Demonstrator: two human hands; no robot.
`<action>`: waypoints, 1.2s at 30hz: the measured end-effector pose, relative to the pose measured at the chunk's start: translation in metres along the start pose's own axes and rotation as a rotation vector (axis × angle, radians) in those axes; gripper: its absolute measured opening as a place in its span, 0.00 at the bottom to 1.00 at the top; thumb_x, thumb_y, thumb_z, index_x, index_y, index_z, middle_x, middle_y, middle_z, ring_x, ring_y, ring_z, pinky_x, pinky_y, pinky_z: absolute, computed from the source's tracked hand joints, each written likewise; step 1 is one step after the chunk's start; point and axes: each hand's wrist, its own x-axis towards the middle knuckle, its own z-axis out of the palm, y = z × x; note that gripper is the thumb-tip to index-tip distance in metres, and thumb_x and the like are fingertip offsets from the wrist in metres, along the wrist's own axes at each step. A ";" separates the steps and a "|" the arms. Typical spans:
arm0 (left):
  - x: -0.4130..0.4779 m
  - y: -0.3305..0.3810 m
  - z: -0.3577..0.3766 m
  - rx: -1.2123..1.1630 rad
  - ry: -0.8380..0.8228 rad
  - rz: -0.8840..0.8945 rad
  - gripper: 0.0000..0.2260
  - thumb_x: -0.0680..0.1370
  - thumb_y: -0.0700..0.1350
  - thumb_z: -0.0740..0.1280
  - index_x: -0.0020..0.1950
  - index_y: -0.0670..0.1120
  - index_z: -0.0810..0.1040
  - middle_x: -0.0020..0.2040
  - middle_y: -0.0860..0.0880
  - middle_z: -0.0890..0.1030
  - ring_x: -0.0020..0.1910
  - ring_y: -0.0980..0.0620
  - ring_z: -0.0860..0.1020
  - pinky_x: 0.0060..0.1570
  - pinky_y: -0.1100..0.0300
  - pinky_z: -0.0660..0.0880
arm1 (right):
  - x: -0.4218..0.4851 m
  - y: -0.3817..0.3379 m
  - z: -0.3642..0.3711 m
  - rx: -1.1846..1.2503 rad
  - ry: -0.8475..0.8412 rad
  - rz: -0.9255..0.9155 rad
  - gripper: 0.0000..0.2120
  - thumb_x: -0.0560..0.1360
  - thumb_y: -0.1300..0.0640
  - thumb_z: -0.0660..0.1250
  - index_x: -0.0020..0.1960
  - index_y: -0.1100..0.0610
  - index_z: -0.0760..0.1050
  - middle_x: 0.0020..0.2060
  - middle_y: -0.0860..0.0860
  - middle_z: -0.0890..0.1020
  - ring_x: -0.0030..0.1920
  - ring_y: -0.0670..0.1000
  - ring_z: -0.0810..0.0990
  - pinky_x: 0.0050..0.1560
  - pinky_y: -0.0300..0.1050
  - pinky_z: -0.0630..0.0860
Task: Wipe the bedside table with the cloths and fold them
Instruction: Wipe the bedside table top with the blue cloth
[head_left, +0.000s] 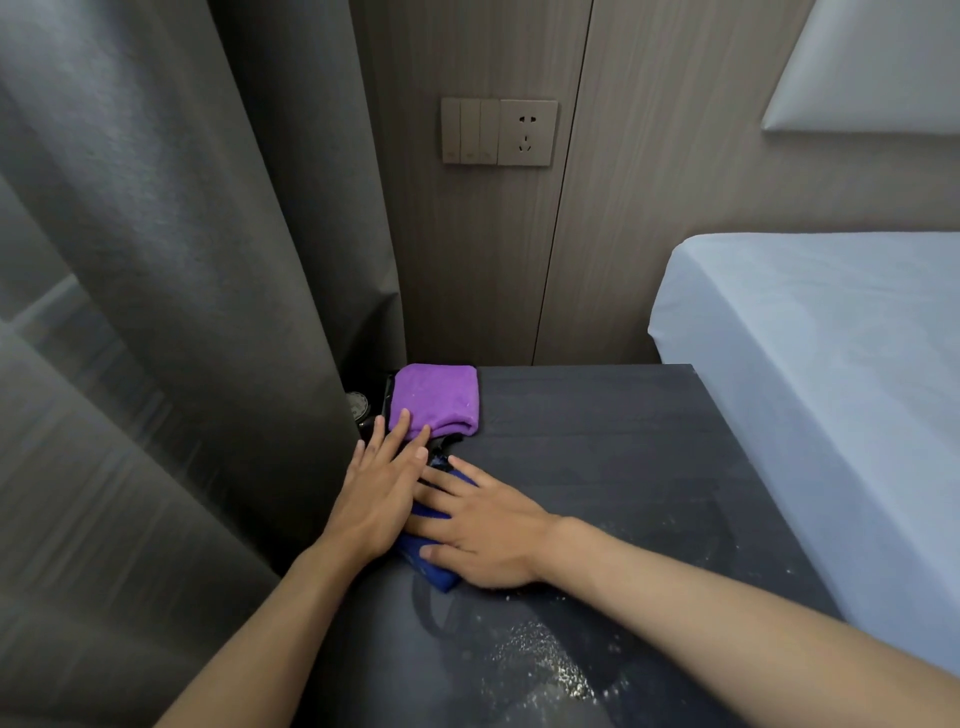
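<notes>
Both hands lie flat with fingers spread, holding nothing — the left hand (382, 486) and right hand (480, 525) press the soft, limp blue cloth (434, 569) onto the dark surface (597, 467), best pinched at its corners, purple cloth (435, 400) folded just beyond the fingertips.

A folded purple cloth (435, 399) is lying at the far left corner of the dark bedside table (597, 441); nearer, a blue cloth (434, 571) is lying flat, mostly covered.
</notes>
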 end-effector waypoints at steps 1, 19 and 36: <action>-0.001 0.000 0.000 0.008 0.004 0.001 0.33 0.75 0.66 0.34 0.79 0.60 0.54 0.80 0.61 0.44 0.77 0.60 0.35 0.74 0.57 0.34 | -0.002 0.003 -0.001 -0.015 -0.019 -0.018 0.25 0.83 0.45 0.48 0.80 0.46 0.58 0.81 0.52 0.56 0.81 0.53 0.45 0.79 0.56 0.38; -0.008 0.008 0.007 0.158 0.075 -0.042 0.42 0.69 0.71 0.23 0.79 0.60 0.50 0.80 0.60 0.42 0.78 0.58 0.37 0.77 0.53 0.38 | -0.056 0.049 -0.016 -0.081 -0.112 -0.132 0.25 0.85 0.44 0.48 0.81 0.39 0.47 0.82 0.45 0.46 0.80 0.46 0.37 0.79 0.53 0.37; -0.006 0.005 0.009 0.209 0.083 -0.040 0.35 0.74 0.68 0.35 0.79 0.59 0.53 0.81 0.58 0.45 0.79 0.56 0.39 0.78 0.50 0.42 | -0.091 0.072 -0.015 -0.087 -0.125 -0.082 0.25 0.85 0.44 0.47 0.81 0.38 0.45 0.82 0.44 0.44 0.80 0.45 0.35 0.79 0.54 0.39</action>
